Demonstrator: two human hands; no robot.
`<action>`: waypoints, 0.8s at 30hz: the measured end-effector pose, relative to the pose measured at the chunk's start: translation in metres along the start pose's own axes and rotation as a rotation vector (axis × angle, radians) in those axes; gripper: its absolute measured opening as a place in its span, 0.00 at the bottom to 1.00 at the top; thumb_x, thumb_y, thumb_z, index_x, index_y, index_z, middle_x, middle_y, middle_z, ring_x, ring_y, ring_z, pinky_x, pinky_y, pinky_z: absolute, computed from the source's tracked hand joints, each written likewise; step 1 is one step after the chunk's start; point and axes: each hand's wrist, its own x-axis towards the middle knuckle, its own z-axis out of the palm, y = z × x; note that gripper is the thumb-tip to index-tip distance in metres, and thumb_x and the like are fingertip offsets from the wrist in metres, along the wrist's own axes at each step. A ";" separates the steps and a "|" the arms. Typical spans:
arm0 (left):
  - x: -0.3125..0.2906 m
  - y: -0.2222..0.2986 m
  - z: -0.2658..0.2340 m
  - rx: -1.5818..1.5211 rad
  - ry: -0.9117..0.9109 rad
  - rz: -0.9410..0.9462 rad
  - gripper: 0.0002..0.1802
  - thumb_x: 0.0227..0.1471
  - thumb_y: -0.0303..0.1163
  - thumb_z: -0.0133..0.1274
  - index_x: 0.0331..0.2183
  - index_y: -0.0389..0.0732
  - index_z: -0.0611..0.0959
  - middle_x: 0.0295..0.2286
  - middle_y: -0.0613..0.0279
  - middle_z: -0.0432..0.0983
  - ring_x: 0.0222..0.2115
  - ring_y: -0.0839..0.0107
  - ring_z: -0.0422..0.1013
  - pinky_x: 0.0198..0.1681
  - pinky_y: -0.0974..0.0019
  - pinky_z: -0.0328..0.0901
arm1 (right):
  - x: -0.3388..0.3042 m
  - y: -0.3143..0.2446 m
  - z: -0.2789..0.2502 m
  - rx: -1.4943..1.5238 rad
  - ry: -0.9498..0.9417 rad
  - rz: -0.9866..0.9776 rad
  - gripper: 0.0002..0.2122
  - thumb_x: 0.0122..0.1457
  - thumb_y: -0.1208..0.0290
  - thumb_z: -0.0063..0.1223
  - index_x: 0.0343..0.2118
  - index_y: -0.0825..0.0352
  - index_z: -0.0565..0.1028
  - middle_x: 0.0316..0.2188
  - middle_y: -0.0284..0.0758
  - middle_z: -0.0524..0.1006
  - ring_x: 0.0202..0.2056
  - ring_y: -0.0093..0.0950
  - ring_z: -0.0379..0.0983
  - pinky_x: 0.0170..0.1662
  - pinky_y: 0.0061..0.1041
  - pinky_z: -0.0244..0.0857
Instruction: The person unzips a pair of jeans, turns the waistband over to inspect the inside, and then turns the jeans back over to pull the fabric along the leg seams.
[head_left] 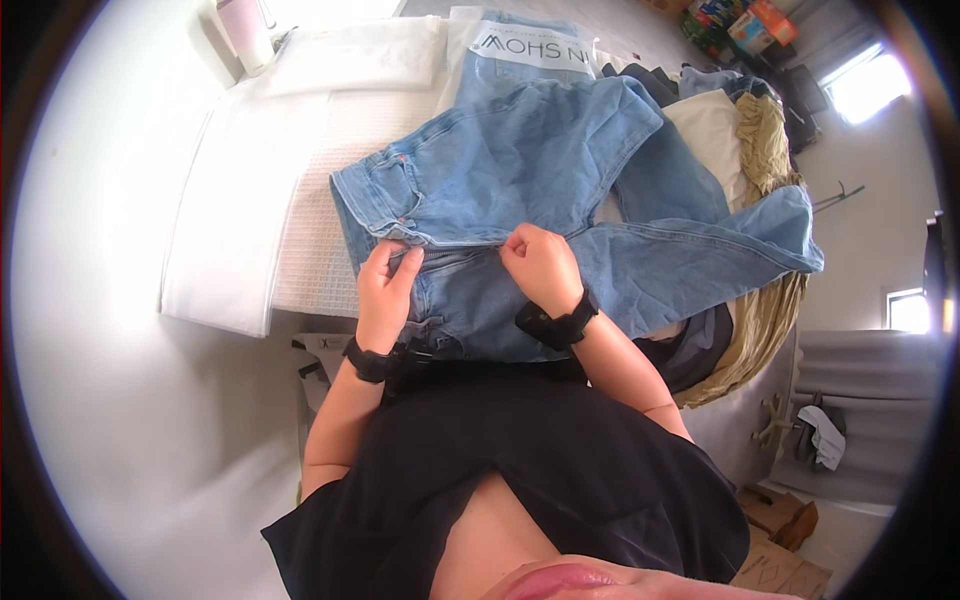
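Note:
A pair of light blue jeans (500, 160) lies spread over the bed-like surface in front of me, waistband to the left and legs stretching right. My left hand (388, 285) pinches the fly edge near the waistband between thumb and fingers. Farther right along the fly, my right hand (540, 262) is closed, its curled fingers gripping the denim near the fly's lower end. Between the two hands the fly edge runs nearly straight, with a dark zipper line just under it. Each wrist wears a black band. The fingertips of my right hand are partly hidden.
Under the jeans is a waffle-textured cover (320, 240). White folded sheets (225, 210) lie at the left, and a clear plastic bag (535, 50) holding denim is at the back. Several garments, including a tan one (762, 140), are heaped at the right. A pale tumbler (245, 35) stands back left.

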 end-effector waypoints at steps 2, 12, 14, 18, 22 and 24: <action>0.000 0.001 -0.002 -0.026 -0.019 -0.039 0.08 0.47 0.28 0.49 0.31 0.34 0.73 0.26 0.68 0.69 0.27 0.83 0.62 0.31 0.79 0.57 | 0.000 0.003 -0.004 0.039 -0.048 0.000 0.05 0.42 0.72 0.48 0.17 0.69 0.70 0.17 0.40 0.72 0.23 0.37 0.69 0.26 0.31 0.62; 0.004 0.002 -0.005 -0.045 -0.040 -0.084 0.10 0.47 0.29 0.49 0.31 0.32 0.73 0.26 0.67 0.70 0.28 0.83 0.62 0.32 0.79 0.56 | -0.007 -0.007 -0.034 0.478 -0.280 0.154 0.07 0.51 0.72 0.47 0.28 0.70 0.74 0.15 0.27 0.69 0.17 0.14 0.62 0.21 0.13 0.57; 0.004 0.002 -0.007 -0.018 -0.036 -0.059 0.10 0.47 0.29 0.48 0.31 0.32 0.73 0.26 0.67 0.70 0.28 0.83 0.62 0.32 0.79 0.56 | -0.004 -0.013 -0.045 0.489 -0.271 0.121 0.07 0.51 0.73 0.47 0.28 0.70 0.74 0.15 0.27 0.69 0.18 0.14 0.63 0.21 0.13 0.57; 0.003 0.008 -0.009 0.055 -0.060 -0.054 0.14 0.48 0.31 0.47 0.35 0.31 0.72 0.26 0.66 0.70 0.27 0.83 0.62 0.32 0.79 0.56 | 0.003 -0.029 -0.059 0.325 -0.201 -0.160 0.06 0.48 0.75 0.49 0.29 0.70 0.74 0.17 0.29 0.70 0.21 0.16 0.65 0.24 0.15 0.59; 0.001 0.013 -0.011 0.148 -0.139 -0.071 0.17 0.50 0.35 0.44 0.41 0.35 0.69 0.29 0.66 0.68 0.27 0.82 0.60 0.31 0.77 0.56 | 0.020 -0.032 -0.031 0.229 -0.227 -0.497 0.13 0.44 0.73 0.52 0.35 0.68 0.71 0.30 0.37 0.72 0.32 0.28 0.69 0.33 0.22 0.62; 0.005 0.012 -0.011 0.193 -0.156 0.066 0.18 0.52 0.39 0.41 0.42 0.37 0.69 0.31 0.66 0.67 0.27 0.82 0.59 0.30 0.76 0.55 | 0.026 -0.027 -0.004 0.126 -0.142 -0.570 0.14 0.44 0.71 0.52 0.37 0.66 0.70 0.32 0.38 0.71 0.35 0.33 0.68 0.36 0.27 0.62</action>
